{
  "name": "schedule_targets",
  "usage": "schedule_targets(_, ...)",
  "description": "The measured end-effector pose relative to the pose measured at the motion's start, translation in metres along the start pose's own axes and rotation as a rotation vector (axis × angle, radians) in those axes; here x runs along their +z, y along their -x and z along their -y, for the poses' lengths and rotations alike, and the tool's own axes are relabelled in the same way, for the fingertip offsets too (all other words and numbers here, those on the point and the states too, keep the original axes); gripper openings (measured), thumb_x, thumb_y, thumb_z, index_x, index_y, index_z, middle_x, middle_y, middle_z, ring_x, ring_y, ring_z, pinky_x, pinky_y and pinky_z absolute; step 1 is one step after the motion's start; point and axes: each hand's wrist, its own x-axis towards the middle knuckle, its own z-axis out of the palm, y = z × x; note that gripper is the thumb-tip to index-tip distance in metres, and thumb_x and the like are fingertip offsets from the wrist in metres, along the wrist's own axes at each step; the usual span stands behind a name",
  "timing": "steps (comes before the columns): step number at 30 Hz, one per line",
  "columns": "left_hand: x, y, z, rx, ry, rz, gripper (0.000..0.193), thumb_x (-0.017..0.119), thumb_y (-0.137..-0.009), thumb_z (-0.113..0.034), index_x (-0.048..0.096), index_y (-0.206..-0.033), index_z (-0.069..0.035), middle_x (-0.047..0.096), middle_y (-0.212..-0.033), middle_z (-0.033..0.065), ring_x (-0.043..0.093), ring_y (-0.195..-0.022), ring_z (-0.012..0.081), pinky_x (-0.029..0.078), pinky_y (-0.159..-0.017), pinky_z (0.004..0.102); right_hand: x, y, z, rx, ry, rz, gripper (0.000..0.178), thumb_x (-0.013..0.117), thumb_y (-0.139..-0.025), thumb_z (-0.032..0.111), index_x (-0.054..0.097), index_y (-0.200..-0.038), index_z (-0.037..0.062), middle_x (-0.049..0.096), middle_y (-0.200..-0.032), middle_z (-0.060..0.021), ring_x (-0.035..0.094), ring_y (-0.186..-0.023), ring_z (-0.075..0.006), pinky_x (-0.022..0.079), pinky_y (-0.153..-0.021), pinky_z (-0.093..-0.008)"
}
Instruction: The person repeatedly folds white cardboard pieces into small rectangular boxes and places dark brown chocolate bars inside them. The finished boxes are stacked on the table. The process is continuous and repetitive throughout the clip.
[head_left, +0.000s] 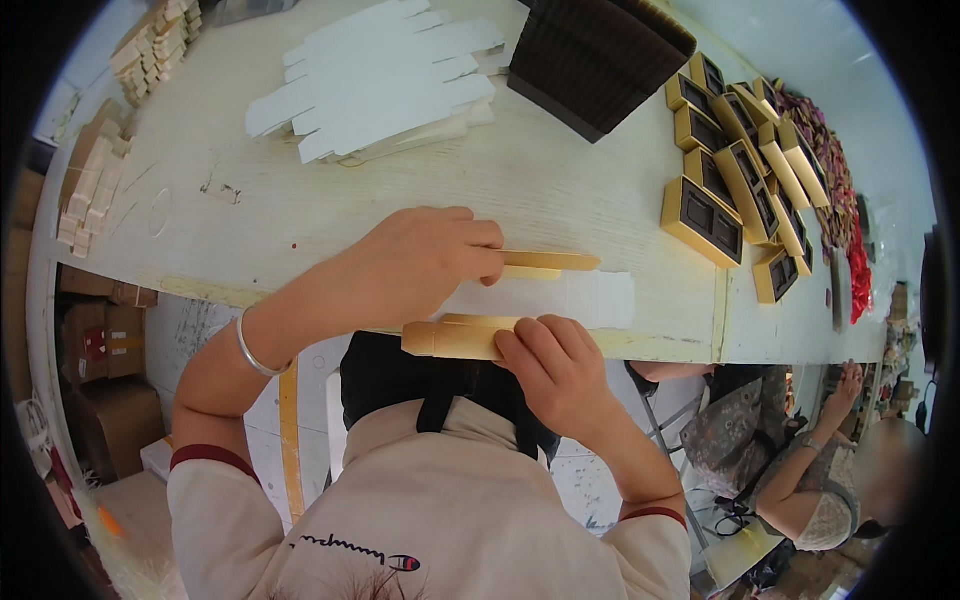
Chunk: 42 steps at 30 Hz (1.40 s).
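A partly folded cardboard box blank (600, 298), white inside and gold outside, lies at the near edge of the table in front of me. Its two long sides are bent upward. My left hand (430, 258), with a silver bangle on that wrist, pinches the far gold side (550, 260) at its left part. The fingers of my right hand (560, 375) are closed on the near gold side (450, 338), which stands along the table edge. Some fingertips are hidden behind the cardboard.
White flat blanks (380, 80) lie stacked at the back, beside a dark brown stack (595, 65). Gold boxes with black inserts (705, 220) crowd the right side. Pale cardboard stacks (95, 195) line the left edge. A co-worker (810, 480) sits at the lower right.
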Motion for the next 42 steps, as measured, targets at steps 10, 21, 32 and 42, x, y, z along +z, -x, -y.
schedule_targets(10,-0.007,0.009,-0.017,-0.022,-0.113,0.063,0.029,0.073,-0.076,-0.023,0.065,-0.097,-0.003,0.060,-0.108,0.0064,0.052,-0.082,0.0252,0.049,-0.073,0.0345,-0.018,-0.042,-0.032,0.286,-0.439,0.411,0.010,0.066,-0.081,0.008,0.060,-0.083,0.0011,0.060,-0.086,-0.0135,0.060,-0.082,-0.0325,0.048,-0.067,-0.0408)
schedule_targets(21,-0.023,0.019,-0.043,-0.109,0.127,0.234,0.073,0.078,-0.070,-0.043,0.051,-0.124,-0.002,0.040,-0.136,0.0157,0.054,-0.091,0.0327,0.049,-0.082,0.0393,-0.043,-0.019,-0.080,0.183,-0.143,0.146,0.012,0.068,-0.077,0.006,0.063,-0.087,0.0034,0.057,-0.094,-0.0091,0.054,-0.093,-0.0291,0.042,-0.090,-0.0395)
schedule_targets(32,0.013,0.022,-0.044,0.016,0.046,0.134,0.057,0.077,-0.070,-0.042,0.060,-0.108,-0.002,0.051,-0.117,0.0086,0.054,-0.091,0.0231,0.051,-0.077,0.0323,-0.029,-0.028,-0.029,-0.143,-0.198,0.234,0.021,0.063,-0.071,0.007,0.058,-0.090,0.0025,0.055,-0.098,-0.0121,0.054,-0.099,-0.0283,0.041,-0.094,-0.0398)
schedule_targets(42,-0.006,0.028,-0.019,0.000,0.335,0.226,0.033,0.072,-0.072,-0.001,0.059,-0.102,-0.007,0.058,-0.117,0.0042,0.055,-0.106,0.0273,0.049,-0.085,0.0356,-0.024,-0.009,-0.042,-0.014,-0.407,0.217,0.022,0.067,-0.065,0.005,0.058,-0.085,0.0085,0.054,-0.094,-0.0056,0.054,-0.099,-0.0270,0.030,-0.107,-0.0521)
